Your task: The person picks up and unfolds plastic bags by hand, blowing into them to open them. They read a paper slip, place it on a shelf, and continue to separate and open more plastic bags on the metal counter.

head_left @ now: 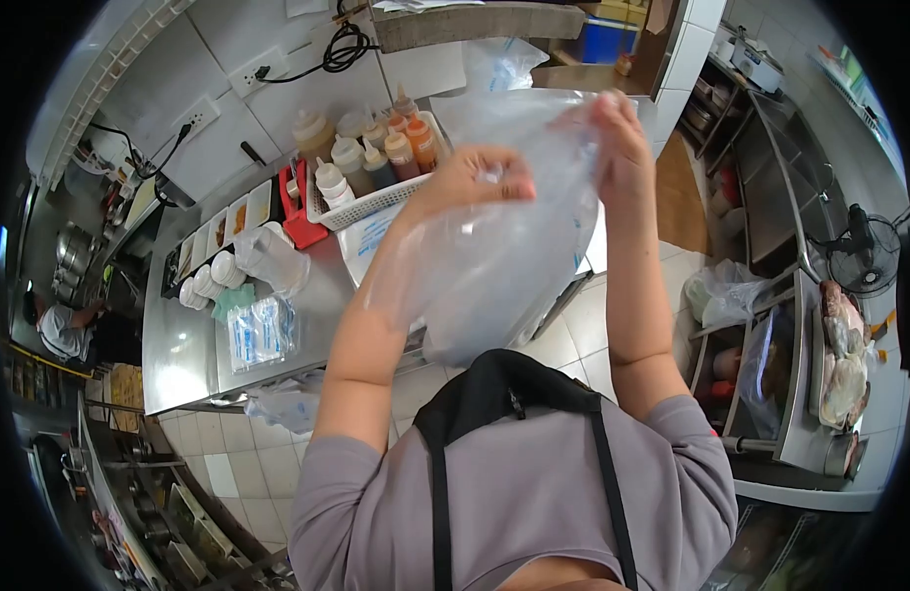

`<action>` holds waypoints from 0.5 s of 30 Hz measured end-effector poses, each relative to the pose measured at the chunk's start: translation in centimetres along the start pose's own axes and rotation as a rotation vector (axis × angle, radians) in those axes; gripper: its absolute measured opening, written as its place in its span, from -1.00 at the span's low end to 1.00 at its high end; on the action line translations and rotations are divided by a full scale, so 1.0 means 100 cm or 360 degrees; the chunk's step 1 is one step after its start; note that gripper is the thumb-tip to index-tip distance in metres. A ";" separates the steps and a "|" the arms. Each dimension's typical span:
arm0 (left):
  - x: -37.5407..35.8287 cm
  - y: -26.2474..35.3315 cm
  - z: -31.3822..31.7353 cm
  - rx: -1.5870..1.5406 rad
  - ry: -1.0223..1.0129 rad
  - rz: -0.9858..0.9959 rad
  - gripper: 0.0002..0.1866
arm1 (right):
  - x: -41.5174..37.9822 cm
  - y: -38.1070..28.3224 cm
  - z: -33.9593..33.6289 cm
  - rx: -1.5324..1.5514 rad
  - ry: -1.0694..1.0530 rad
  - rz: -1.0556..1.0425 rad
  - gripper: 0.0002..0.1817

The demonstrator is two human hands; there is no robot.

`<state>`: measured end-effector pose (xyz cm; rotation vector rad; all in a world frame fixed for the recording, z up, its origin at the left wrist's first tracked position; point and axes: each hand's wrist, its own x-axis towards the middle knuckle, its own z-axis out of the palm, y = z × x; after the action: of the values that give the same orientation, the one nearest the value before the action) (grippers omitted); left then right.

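A large clear plastic bag (514, 261) hangs spread out in front of my chest, above the floor and the counter's edge. My right hand (624, 148), raised at the upper right, has its fingers closed on the bag's upper edge; the fingertips are slightly blurred. My left hand (483, 177) is curled, thumb and fingers brought together on the plastic near the upper left side of the bag. Some of the film lies across my left forearm. Behind my left hand stands a white basket (371, 205) of squeeze bottles (400, 156).
The steel counter (184, 340) holds white lidded tubs (207, 284), a red holder (299, 219) and packs of plastic bags (262, 333). A shelf (480, 28) juts out above. At right are a fan (862, 251) and a tray of raw meat (844, 360). Another person (66, 330) works at far left.
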<state>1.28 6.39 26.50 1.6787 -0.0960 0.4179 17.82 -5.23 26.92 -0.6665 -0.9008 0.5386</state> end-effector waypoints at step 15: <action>0.011 -0.077 -0.094 -0.1118 -0.0153 0.0296 -0.60 | -0.015 -0.012 -0.076 0.0559 0.0035 0.0283 -0.75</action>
<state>2.56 16.97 20.52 0.9974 -0.4229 0.3836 23.65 -9.32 23.52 -0.4327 -0.7059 0.8248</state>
